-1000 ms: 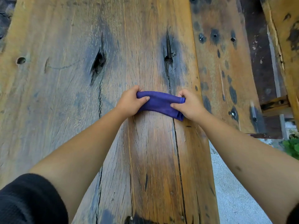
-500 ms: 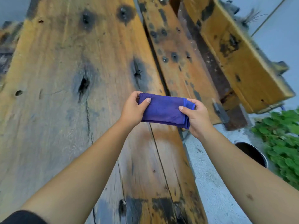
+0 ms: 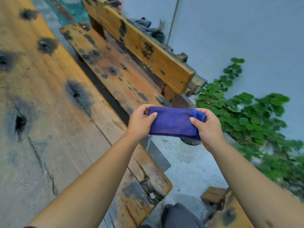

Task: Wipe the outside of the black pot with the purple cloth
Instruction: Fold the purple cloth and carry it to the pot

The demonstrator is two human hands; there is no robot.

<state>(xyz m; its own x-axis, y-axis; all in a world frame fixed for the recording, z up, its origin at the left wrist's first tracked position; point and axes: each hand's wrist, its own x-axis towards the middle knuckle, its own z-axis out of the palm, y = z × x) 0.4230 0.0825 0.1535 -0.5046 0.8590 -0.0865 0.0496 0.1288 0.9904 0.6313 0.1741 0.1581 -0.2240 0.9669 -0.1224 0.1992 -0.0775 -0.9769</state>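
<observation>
— Where is the cloth in your grip?

— The folded purple terry cloth (image 3: 172, 122) is stretched between my two hands, up off the weathered orange-brown wooden plank table (image 3: 49, 112) and out past its right edge, over the pale grey speckled ground (image 3: 185, 162). My left hand (image 3: 139, 122) pinches its left end, thumb on the near face and fingers curled round the far side. My right hand (image 3: 209, 127) pinches the right end the same way, thumb pressed on the front, fingers wrapped behind the folded corner.

— So both grips are closed on it?

— Yes, both narrow and holding fabric, nothing else in either hand.

— How does the cloth look?

— A flat, long rectangle lying roughly level, folded into layers; the stacked edges show at the lower right by my right palm. Deep violet-blue, slightly fuzzy, with a thinner, brighter blue fold at the upper right corner.

— And the pot?

— Just below the cloth's lower right edge, beside my right wrist, a dark round rim (image 3: 190, 141) peeks out on the ground. Most of it is hidden by the cloth, so I cannot tell if that is the black pot.

— Anything else around?

— A stained wooden bench (image 3: 131, 63) beyond the table, green round-leaved plants (image 3: 246, 116) against the light blue wall (image 3: 246, 30).
</observation>
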